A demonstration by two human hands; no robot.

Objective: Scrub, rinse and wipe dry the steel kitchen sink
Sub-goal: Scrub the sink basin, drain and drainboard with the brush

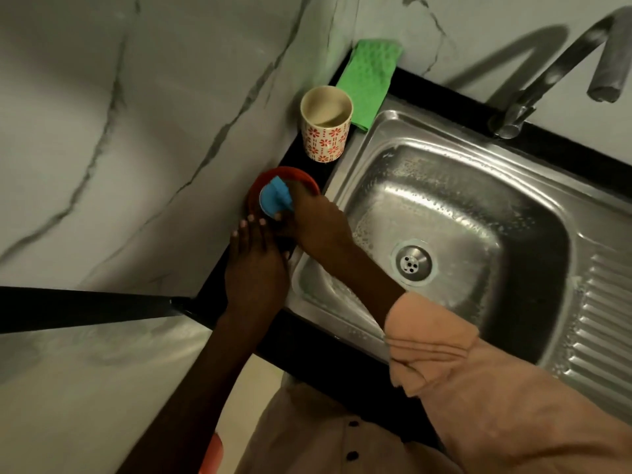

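Observation:
The steel sink is wet, with soap foam and drops on its walls and a round drain in the bottom. On the black counter left of the sink stands a red bowl. My right hand grips a blue sponge and holds it in the bowl. My left hand rests on the bowl's near edge, fingers fairly straight. Whether it grips the bowl is hidden.
A cream cup with red flowers stands behind the bowl. A green cloth lies in the back corner. The steel tap rises at the back right. The ribbed drainboard lies right of the basin. Marble walls close in on the left and back.

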